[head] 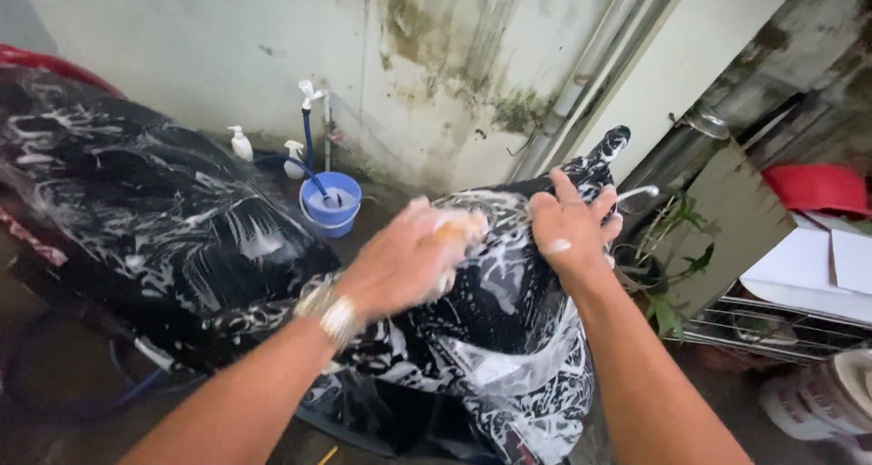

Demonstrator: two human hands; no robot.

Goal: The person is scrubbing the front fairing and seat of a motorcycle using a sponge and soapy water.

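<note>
- While foam covers nearly all of its black bodywork, the scooter (182,220) stretches from the far left of the scene to the near centre, its front end and handlebar under the two hands.
- The left hand (409,261) is blurred; its fingers are curled around a yellowish sponge (454,229) and press it against the soapy front panel just left of the handlebar grip.
- On the left wrist sits a metal watch band (331,312), wet and flecked with suds.
- The right hand (568,229) is clamped on the handlebar grip (599,170), fingers wrapped over the top, with a dab of foam on its back.
- A silver brake lever (636,193) sticks out to the right just beyond the right fingers.
- Far behind the hands, near the stained wall (436,56), a blue bucket (331,206) stands on the wet ground with a blue hose (309,147) dropping into it from a tap.
- Two white bottles stand just left of the bucket: a pump bottle (240,143) and a spray bottle (293,159).
- To the right of the handlebar, a small green plant (677,247) grows near a leaning grey board.
- At the far right a red basin (817,188) rests above white boxes on a wire rack (772,324).
- A red edge (45,64) shows at the far left, behind the scooter's seat end.
- A grey downpipe (590,65) runs diagonally along the wall above the right hand.
</note>
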